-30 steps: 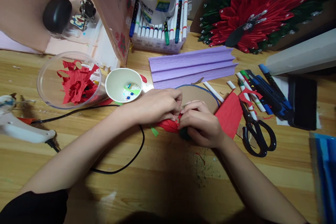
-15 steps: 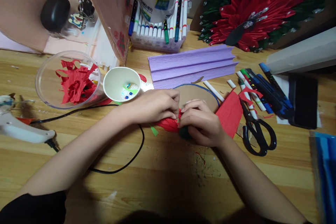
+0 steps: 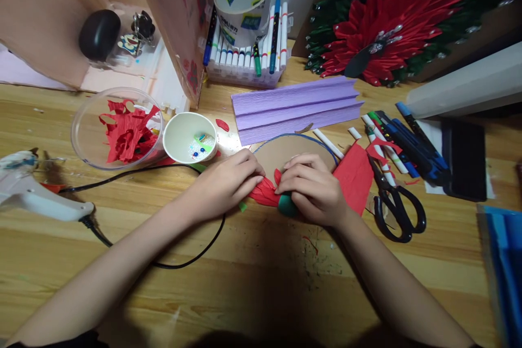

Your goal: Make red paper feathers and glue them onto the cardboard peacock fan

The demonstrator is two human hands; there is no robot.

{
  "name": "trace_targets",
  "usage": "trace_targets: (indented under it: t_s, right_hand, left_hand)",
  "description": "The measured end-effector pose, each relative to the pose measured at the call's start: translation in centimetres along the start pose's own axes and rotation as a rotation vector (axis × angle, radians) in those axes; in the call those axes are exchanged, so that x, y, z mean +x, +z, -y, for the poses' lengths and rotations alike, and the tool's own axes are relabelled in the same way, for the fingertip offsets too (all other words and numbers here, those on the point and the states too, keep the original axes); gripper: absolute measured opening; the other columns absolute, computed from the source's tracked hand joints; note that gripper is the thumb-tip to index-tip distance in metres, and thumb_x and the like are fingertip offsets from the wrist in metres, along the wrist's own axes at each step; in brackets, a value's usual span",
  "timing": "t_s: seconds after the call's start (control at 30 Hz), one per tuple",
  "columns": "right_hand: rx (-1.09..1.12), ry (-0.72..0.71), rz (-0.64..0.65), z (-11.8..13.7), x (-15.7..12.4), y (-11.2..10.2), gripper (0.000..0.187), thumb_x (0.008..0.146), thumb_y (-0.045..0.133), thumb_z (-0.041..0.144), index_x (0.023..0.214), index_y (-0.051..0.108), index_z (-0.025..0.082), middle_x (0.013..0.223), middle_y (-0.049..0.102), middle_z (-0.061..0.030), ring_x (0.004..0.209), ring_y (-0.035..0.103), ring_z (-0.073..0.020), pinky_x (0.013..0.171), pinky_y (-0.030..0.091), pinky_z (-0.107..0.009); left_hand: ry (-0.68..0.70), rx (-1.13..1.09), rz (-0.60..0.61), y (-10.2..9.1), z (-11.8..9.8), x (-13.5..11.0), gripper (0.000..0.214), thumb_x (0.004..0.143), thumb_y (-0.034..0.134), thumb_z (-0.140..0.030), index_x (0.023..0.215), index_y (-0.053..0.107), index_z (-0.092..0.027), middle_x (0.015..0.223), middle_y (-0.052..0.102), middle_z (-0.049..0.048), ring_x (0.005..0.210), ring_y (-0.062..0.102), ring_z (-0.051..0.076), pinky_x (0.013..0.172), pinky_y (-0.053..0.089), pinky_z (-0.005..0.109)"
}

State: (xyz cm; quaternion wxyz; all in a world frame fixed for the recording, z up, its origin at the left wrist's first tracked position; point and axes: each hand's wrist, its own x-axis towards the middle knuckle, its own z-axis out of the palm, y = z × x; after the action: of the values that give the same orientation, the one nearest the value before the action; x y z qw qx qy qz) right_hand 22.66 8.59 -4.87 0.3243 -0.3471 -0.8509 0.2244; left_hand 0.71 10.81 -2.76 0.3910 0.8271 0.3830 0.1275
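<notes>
Between my hands are red crepe paper petals [image 3: 265, 192] on top of a brown cardboard disc [image 3: 281, 151] edged in blue. My left hand [image 3: 234, 178] has its fingers closed on the left side of the petals. On the right, my right hand [image 3: 312, 187] pinches the red paper, with a dark green rounded piece [image 3: 287, 205] showing under its fingers. A larger folded sheet of red crepe paper [image 3: 355, 176] lies just right of that hand. How the fingertips grip is partly hidden.
Left stand a paper cup [image 3: 173, 138] with beads, a clear tub [image 3: 77, 144] of red scraps and a glue gun [image 3: 53, 196] with its cord. Purple crepe paper [image 3: 293, 106] lies behind. Scissors [image 3: 397, 209], markers [image 3: 408, 160] and a phone [image 3: 465, 160] lie right.
My left hand has drawn a little to the left, away from the right hand, uncovering more of the red petals. The right hand stays closed on the paper. The view has shifted slightly.
</notes>
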Motion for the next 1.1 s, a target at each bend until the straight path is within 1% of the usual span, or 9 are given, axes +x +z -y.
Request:
trace_targets:
  t_s: [0.17,0.33,0.4,0.5,0.57,0.67,0.8,1.0,1.1]
  right_hand:
    - [-0.077,0.005,0.002,0.0,0.1,0.3,0.025,0.081,0.046,0.008,0.08,0.067,0.022,0.076,0.067,-0.0034,0.09,0.053,-0.0215,0.081,0.045,-0.039]
    - [-0.102,0.017,0.012,0.0,0.2,0.3,0.028,0.08,0.045,0.008,0.081,0.068,0.023,0.081,0.067,-0.0037,0.093,0.052,-0.0223,0.084,0.044,-0.042]
    - [-0.103,0.022,-0.025,0.0,0.2,0.1,0.029,0.079,0.046,0.007,0.081,0.069,0.024,0.081,0.068,-0.0034,0.094,0.051,-0.0228,0.084,0.044,-0.042]
    - [-0.102,0.041,-0.092,0.1,0.3,-0.3,0.029,0.077,0.047,0.005,0.073,0.068,0.025,0.076,0.067,-0.0024,0.092,0.051,-0.0232,0.082,0.044,-0.043]
    - [-0.103,0.042,-0.091,0.1,0.3,-0.3,0.029,0.077,0.048,0.005,0.069,0.067,0.025,0.075,0.067,-0.0019,0.091,0.051,-0.0233,0.082,0.045,-0.043]
    - [-0.121,0.03,-0.044,0.0,0.3,-0.2,0.027,0.077,0.049,0.005,0.071,0.067,0.024,0.077,0.067,-0.0021,0.093,0.05,-0.0238,0.082,0.044,-0.043]
    - [-0.121,0.035,0.001,-0.2,0.1,0.1,0.025,0.079,0.048,0.006,0.074,0.067,0.022,0.08,0.067,-0.0041,0.095,0.049,-0.0244,0.083,0.044,-0.044]
    - [-0.107,0.04,-0.015,-0.3,0.1,0.0,0.025,0.078,0.049,0.005,0.076,0.066,0.023,0.079,0.066,-0.0029,0.094,0.048,-0.0242,0.084,0.043,-0.044]
    - [-0.127,0.073,-0.003,0.4,0.4,-0.3,0.02,0.077,0.053,0.007,0.078,0.065,0.023,0.081,0.065,-0.0037,0.096,0.047,-0.0249,0.087,0.042,-0.044]
  left_hand:
    - [-0.012,-0.019,-0.076,1.0,0.2,-0.4,0.016,0.091,0.043,-0.021,0.097,0.058,-0.017,0.097,0.057,0.0063,0.089,0.056,0.016,0.081,0.047,0.031]
    - [0.002,-0.039,-0.115,1.0,0.3,-0.5,0.016,0.091,0.044,-0.021,0.096,0.058,-0.017,0.096,0.058,0.0061,0.088,0.056,0.016,0.079,0.047,0.031]
    - [0.01,-0.046,-0.134,1.0,0.3,-0.6,0.015,0.091,0.046,-0.021,0.097,0.059,-0.018,0.097,0.059,0.0059,0.089,0.056,0.016,0.079,0.047,0.031]
    - [0.007,-0.031,-0.172,1.3,0.0,-0.8,0.014,0.087,0.053,-0.028,0.096,0.06,-0.019,0.094,0.059,0.0054,0.086,0.056,0.016,0.076,0.047,0.031]
    - [-0.009,0.002,-0.187,1.5,-0.2,-0.9,0.018,0.084,0.058,-0.035,0.09,0.061,-0.018,0.089,0.059,0.0049,0.082,0.056,0.016,0.071,0.046,0.029]
    - [-0.036,0.043,-0.168,1.9,-0.4,-0.8,0.02,0.081,0.06,-0.037,0.083,0.06,-0.017,0.085,0.059,0.0037,0.077,0.056,0.016,0.066,0.045,0.027]
    - [-0.081,0.053,-0.138,2.1,-0.6,-0.6,0.024,0.081,0.059,-0.041,0.082,0.058,-0.017,0.086,0.059,0.0031,0.074,0.057,0.014,0.062,0.043,0.025]
    - [-0.113,0.073,-0.127,2.1,-0.7,-0.5,0.024,0.085,0.055,-0.04,0.079,0.057,-0.017,0.083,0.06,0.002,0.068,0.055,0.012,0.057,0.04,0.023]
    - [-0.105,0.08,-0.123,2.0,-0.7,-0.6,0.023,0.085,0.055,-0.038,0.078,0.058,-0.017,0.082,0.06,0.0019,0.069,0.055,0.012,0.058,0.039,0.024]
